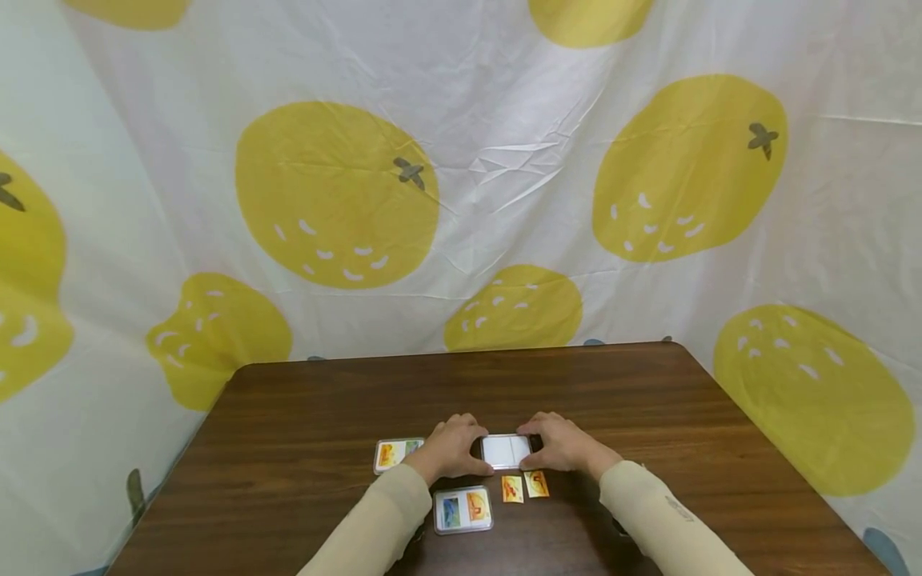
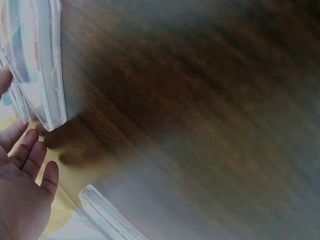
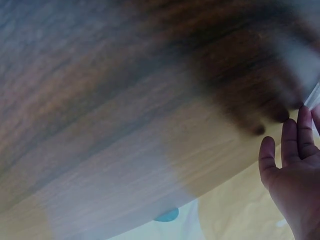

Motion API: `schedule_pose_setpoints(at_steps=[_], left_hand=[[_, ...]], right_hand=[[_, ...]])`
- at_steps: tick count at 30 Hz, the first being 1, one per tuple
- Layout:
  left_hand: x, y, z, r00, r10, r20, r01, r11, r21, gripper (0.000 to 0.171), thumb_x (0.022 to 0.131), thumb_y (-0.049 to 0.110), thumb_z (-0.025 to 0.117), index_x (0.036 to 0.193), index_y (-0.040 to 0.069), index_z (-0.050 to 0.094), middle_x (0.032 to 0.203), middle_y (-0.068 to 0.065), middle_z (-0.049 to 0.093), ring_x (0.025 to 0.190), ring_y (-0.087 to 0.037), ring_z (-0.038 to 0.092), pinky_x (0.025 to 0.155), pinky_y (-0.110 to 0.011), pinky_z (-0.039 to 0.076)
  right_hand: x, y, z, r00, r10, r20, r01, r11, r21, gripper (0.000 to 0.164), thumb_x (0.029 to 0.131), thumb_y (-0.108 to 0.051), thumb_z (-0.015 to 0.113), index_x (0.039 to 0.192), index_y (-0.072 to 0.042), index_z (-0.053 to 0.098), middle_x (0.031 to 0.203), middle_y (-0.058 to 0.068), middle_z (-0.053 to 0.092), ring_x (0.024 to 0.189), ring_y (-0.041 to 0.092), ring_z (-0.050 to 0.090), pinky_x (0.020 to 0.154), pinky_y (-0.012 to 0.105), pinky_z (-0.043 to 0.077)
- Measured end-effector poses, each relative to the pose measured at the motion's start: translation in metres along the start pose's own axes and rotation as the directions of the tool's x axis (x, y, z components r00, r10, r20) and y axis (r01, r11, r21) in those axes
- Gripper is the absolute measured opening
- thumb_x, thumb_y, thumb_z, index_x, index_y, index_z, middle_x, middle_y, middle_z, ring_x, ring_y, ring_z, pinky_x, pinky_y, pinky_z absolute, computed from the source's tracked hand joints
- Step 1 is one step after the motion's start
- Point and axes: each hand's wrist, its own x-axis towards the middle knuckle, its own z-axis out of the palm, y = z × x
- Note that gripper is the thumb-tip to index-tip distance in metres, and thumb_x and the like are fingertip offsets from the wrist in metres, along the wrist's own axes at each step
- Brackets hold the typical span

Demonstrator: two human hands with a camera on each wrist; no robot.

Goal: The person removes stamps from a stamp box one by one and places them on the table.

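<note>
Between both hands in the head view lies a flat clear plastic case (image 1: pixel 506 452) with a white inside split by a line. My left hand (image 1: pixel 452 448) grips its left end, thumb on the near edge and fingers at the far edge. On the right end, my right hand (image 1: pixel 564 445) holds it the same way. Just in front of the case lie an orange picture card (image 1: pixel 512 489) and a second orange picture card (image 1: pixel 536 484). In the right wrist view only a corner of the case (image 3: pixel 313 97) shows by the fingertips.
Nearer me, a clear case with two pictures (image 1: pixel 463 510) lies on the brown wooden table (image 1: pixel 324 408). Another picture case (image 1: pixel 391 454) sits left of my left hand, partly covered by it. A white cloth with yellow fruit prints (image 1: pixel 504 216) hangs behind the table.
</note>
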Motion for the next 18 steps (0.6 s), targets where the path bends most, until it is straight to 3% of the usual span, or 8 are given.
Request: schedule_pose_setpoints(at_steps=[6,18], left_hand=[[0.000,0.001,0.000,1.000,-0.001,-0.012,0.001,1.000,-0.005,0.060,0.086,0.050,0.073,0.133,0.014,0.063,0.128,-0.004,0.055,0.122,-0.023,0.048,0.102,-0.043,0.038],[-0.001,0.010,-0.004,0.998,-0.068,0.015,0.068,0.998,0.003,0.060,0.083,0.051,0.076,0.130,0.015,0.065,0.120,-0.001,0.055,0.116,-0.022,0.049,0.099,-0.044,0.039]], right_hand=[[-0.001,-0.003,-0.002,1.000,-0.004,-0.015,0.004,1.000,-0.015,0.052,0.077,-0.030,0.085,0.120,-0.006,0.070,0.114,0.008,0.061,0.108,0.030,0.055,0.093,0.053,0.043],[0.000,-0.012,-0.003,1.000,0.010,0.002,-0.009,0.994,-0.105,0.052,0.077,-0.032,0.085,0.120,-0.006,0.071,0.112,0.007,0.063,0.108,0.031,0.055,0.093,0.055,0.039]])
